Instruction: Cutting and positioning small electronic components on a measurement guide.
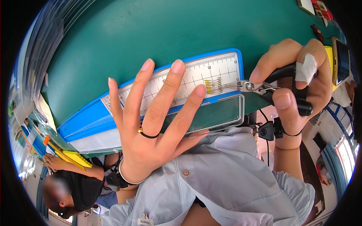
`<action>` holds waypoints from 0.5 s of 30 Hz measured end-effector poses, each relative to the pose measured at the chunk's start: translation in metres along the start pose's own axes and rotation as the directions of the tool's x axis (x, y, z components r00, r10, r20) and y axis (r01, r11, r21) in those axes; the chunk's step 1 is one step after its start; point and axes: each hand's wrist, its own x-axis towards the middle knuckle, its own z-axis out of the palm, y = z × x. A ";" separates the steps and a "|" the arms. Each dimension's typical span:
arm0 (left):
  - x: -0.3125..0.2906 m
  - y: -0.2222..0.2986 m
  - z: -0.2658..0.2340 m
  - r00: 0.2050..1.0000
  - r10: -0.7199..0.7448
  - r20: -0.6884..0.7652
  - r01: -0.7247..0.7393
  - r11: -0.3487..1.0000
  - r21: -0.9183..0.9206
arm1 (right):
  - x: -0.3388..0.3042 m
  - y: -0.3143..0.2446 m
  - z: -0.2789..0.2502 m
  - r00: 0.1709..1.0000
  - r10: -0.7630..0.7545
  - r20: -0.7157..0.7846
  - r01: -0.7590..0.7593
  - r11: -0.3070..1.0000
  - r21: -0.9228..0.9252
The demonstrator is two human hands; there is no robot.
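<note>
My right hand [298, 83] is wrapped round small black-handled pliers [250, 86], with a white wrap on one finger. Their thin silver jaws reach in over the right end of a long blue case [238, 64]. Beside the jaw tips, a row of several thin, curved metal pieces with yellow ends [214, 86] lies on the case's white ruled lining [226, 64]; I cannot tell their exact kind. My left hand [151, 116] lies across the case with fingers spread, its index fingertip near the yellow ends. The clear hinged lid [241, 109] is folded open toward me.
The case rests on a green tabletop [151, 34], near its front edge. At the right are a phone [341, 60] and something yellow beneath it. Clear plastic sheets [49, 41] stand at the left. Another person [83, 180] sits at the lower left, near a yellow object [77, 159].
</note>
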 end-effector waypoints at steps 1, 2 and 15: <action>0.000 0.000 0.001 1.000 -0.002 -0.005 0.002 1.000 -0.004 | -0.001 -0.003 0.005 0.999 0.003 -0.036 -0.003 1.000 0.003; 0.000 0.000 0.001 1.000 -0.001 -0.011 0.001 1.000 -0.009 | -0.002 -0.007 0.008 0.997 0.006 -0.074 -0.006 1.000 0.004; 0.000 0.000 0.001 1.000 0.013 -0.018 -0.014 1.000 -0.015 | -0.001 -0.010 0.001 0.996 0.066 -0.060 -0.064 0.998 0.025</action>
